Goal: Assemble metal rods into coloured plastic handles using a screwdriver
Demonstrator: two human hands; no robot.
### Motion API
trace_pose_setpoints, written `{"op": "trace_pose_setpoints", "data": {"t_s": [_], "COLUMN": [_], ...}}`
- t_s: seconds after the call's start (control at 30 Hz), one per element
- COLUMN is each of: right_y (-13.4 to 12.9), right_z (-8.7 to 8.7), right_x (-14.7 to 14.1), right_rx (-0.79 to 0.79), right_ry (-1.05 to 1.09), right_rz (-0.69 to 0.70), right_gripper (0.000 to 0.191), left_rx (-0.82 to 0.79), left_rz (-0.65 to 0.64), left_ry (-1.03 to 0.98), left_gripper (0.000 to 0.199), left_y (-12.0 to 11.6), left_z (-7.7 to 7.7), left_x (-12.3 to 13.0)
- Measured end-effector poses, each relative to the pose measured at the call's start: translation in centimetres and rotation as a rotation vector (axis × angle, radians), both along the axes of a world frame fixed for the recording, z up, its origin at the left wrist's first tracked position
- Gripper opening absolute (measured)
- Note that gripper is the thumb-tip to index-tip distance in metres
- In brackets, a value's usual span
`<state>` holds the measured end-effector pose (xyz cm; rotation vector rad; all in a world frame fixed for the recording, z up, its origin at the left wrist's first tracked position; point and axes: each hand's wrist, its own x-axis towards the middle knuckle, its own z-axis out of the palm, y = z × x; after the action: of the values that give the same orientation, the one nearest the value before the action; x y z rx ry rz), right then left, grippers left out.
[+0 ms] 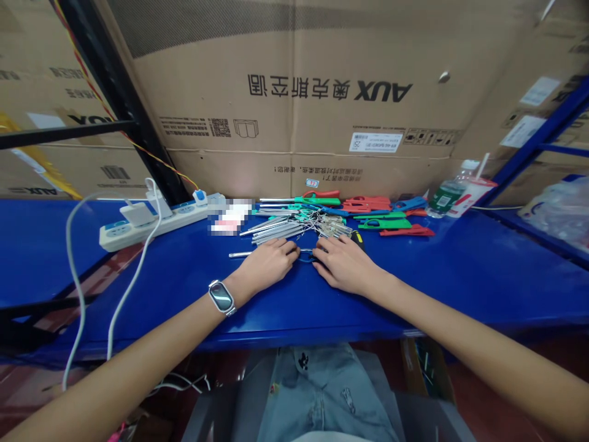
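Note:
My left hand [269, 265], with a watch [221, 297] on its wrist, rests low over the blue table, its fingers curled on a long-nosed lighter whose metal tube [238, 255] sticks out to the left. My right hand [347, 265] closes on the other end; a bit of blue handle [305, 259] shows between the hands. My fingers cover most of the lighter. Just beyond lie a bunch of loose metal tubes [276, 230] and thin wired parts [329, 224]. A yellow and black tool end [358, 239] peeks out by my right fingers.
Red [368, 204], green [384, 224] and blue lighter handles lie behind, right of the tubes. A power strip [133, 232] with white cables stands left. A water bottle [446, 195] and a cup [473, 193] are at right. A large cardboard box [294, 135] walls off the back.

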<state>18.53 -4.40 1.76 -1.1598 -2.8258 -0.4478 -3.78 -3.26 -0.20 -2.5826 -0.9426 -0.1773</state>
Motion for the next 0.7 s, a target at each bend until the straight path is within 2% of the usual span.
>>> {"op": "trace_pose_setpoints", "data": {"t_s": [0.3,0.47,0.7], "right_y": [-0.2,-0.3,-0.5], "right_z": [-1.2,-1.7,-2.0], "right_x": [0.4,0.5,0.5], "right_rx": [0.040,0.058,0.046], "right_ry": [0.052,0.063,0.108], "right_rz": [0.015,0.011,0.001], "right_gripper": [0.035,0.037,0.036], "left_rx": [-0.015,-0.012,-0.047], "left_rz": [0.024,0.001,0.013], "left_ry": [-0.006,-0.034,-0.005], "left_gripper": [0.026,0.034,0.035], "left_y": [-0.2,-0.3,-0.1], "left_z": [0.2,0.6,0.3], "left_x": [0.1,0.7,1.3]}}
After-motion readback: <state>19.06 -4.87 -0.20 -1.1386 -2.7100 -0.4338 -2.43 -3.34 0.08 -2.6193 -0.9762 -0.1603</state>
